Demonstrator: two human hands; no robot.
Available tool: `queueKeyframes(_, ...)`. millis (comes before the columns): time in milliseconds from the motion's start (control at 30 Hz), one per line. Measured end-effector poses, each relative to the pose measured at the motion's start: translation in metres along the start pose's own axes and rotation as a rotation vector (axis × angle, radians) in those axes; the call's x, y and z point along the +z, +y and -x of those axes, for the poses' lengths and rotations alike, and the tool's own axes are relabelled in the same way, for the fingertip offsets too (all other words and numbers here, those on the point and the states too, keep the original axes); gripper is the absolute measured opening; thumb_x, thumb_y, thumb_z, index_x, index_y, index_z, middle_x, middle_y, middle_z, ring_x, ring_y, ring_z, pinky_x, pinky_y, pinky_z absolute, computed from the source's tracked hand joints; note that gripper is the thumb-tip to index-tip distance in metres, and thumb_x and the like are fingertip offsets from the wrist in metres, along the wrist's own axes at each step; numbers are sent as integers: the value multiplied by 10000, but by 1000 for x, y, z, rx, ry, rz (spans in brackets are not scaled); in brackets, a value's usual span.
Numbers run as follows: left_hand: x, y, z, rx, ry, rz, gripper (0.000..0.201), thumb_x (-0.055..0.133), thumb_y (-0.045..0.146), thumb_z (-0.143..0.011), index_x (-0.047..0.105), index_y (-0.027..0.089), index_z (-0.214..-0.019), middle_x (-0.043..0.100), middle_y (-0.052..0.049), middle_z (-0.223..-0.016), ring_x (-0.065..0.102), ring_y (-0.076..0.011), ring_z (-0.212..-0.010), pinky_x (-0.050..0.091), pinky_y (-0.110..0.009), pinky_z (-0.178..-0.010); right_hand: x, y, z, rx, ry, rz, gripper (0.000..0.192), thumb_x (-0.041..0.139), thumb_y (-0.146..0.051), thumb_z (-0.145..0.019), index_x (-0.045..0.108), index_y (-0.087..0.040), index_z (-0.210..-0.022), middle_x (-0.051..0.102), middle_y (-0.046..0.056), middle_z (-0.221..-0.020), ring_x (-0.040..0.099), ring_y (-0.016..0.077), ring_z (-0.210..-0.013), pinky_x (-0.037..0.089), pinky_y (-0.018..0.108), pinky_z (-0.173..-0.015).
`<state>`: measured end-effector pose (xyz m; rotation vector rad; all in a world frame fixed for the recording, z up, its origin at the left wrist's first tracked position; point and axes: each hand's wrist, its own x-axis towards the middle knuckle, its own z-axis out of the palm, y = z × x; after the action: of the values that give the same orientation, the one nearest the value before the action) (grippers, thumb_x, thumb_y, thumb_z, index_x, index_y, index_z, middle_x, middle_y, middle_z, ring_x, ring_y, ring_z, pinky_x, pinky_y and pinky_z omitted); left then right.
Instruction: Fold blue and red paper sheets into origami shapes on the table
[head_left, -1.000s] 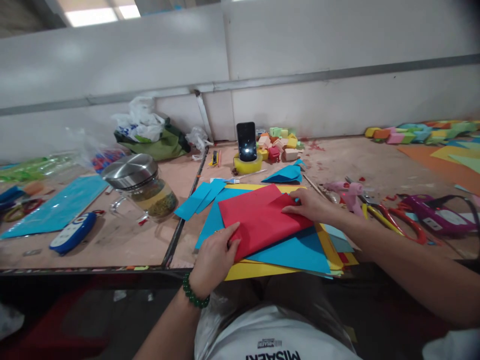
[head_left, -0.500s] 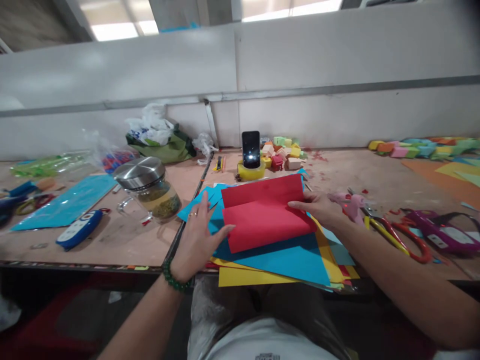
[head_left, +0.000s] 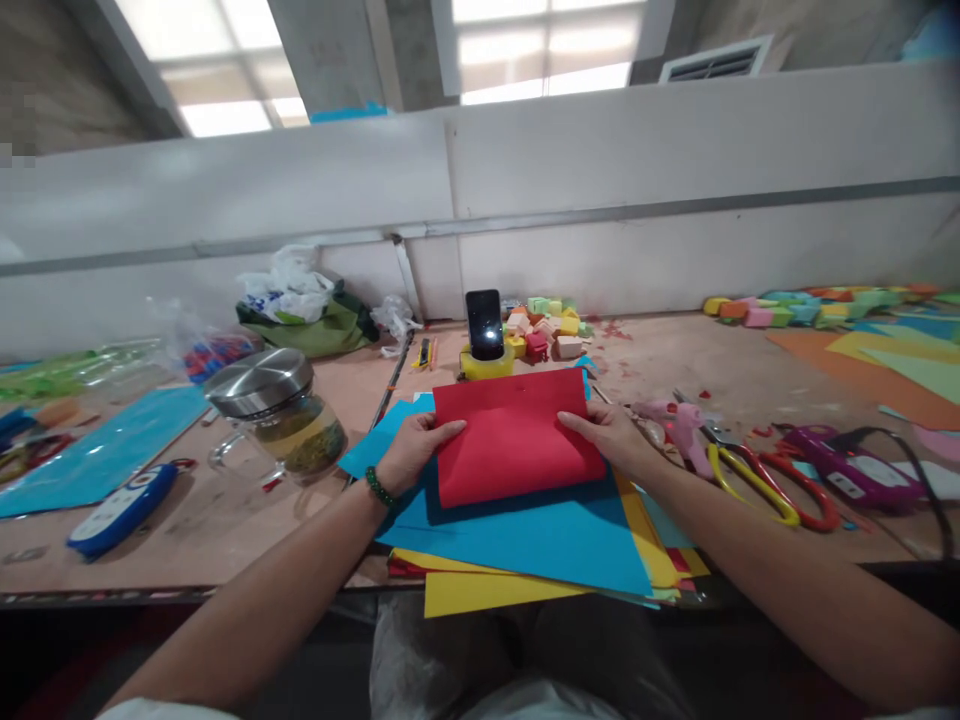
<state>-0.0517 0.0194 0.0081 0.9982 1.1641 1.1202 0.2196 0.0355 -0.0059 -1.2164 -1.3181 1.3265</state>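
Note:
Both hands grip a red sheet of paper (head_left: 517, 450), folded over on itself with its bend toward me. My left hand (head_left: 424, 440) pinches the left edge, thumb on top and fingers beneath. On the right edge, my right hand (head_left: 604, 430) does the same, its fingers partly hidden behind the paper. Under the red sheet lies a blue sheet (head_left: 525, 545), on top of a stack with yellow paper (head_left: 495, 592) sticking out at the front. Close to my right forearm are scissors (head_left: 757, 485) with yellow and red handles and a pink glue gun (head_left: 682, 425).
A glass tea jar (head_left: 289, 430) with a metal lid stands at left, near a blue-and-white device (head_left: 124, 510). Behind the paper, a phone (head_left: 484, 325) rests in a yellow holder beside small paper boxes (head_left: 544, 330). A purple device (head_left: 855, 470) lies at right.
My left hand, spread out before, has closed on the red paper's left edge. The two layers now lie closer together. The view has tilted upward.

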Motion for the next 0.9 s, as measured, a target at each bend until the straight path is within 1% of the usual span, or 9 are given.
queueKeyframes(67,0,-3,1,19,6,-11,502,916,427,-458,717,103,-785,743,-74,-724,654,-171,-599,493,-262,-564,1,3,-2,18,19,4,453,798,-579,-547,717,-199,-780,755,40,-777,668,214,-664,499,299,-537)
queueKeyframes(167,-2,-3,1,28,-16,3,499,898,468,-486,721,108,-783,745,-71,-729,651,-168,-597,483,-257,-564,2,7,-3,1,2,36,511,766,-652,-549,688,-186,-741,735,39,-729,627,190,-602,454,282,-492)
queueKeyframes(300,-7,0,1,-12,-45,29,518,923,406,-453,727,110,-831,753,-74,-768,669,-186,-642,510,-280,-617,3,12,-6,-90,11,131,546,712,-720,-570,635,-182,-627,677,16,-632,552,151,-545,394,260,-460)
queueKeyframes(367,-8,1,1,-23,-35,13,491,926,386,-453,727,114,-810,750,-68,-759,661,-181,-631,505,-279,-610,3,15,-6,-109,22,155,542,696,-722,-593,617,-186,-611,661,12,-611,541,148,-539,384,257,-455)
queueKeyframes(433,-9,1,1,-8,-9,-10,458,924,397,-456,723,116,-756,740,-53,-721,634,-156,-594,482,-258,-575,4,16,-5,-97,10,132,527,690,-712,-613,629,-190,-651,675,14,-634,561,159,-553,400,262,-462)
queueKeyframes(500,-8,0,1,17,11,-27,459,925,415,-447,722,116,-729,732,-42,-697,612,-135,-574,459,-238,-547,6,16,-4,-90,-6,79,510,701,-686,-624,665,-194,-755,707,20,-702,605,182,-608,448,274,-502)
queueKeyframes(600,-8,0,2,33,-1,-47,479,923,434,-440,731,114,-740,735,-47,-709,607,-131,-582,450,-230,-535,7,13,-3,-102,8,47,508,709,-659,-636,683,-205,-862,735,32,-782,651,212,-700,493,292,-559)
queueKeyframes(700,-8,-1,2,35,-15,-46,475,914,445,-456,729,115,-743,732,-52,-707,610,-141,-581,450,-239,-534,6,10,-1,-104,22,73,504,696,-669,-646,688,-209,-851,735,36,-774,658,223,-712,495,297,-551)
queueKeyframes(900,-10,-2,0,95,15,-24,453,898,424,-487,729,132,-789,737,-50,-763,631,-166,-635,466,-255,-580,5,8,1,-161,45,101,513,692,-678,-649,711,-218,-875,728,34,-765,666,238,-761,515,317,-595)
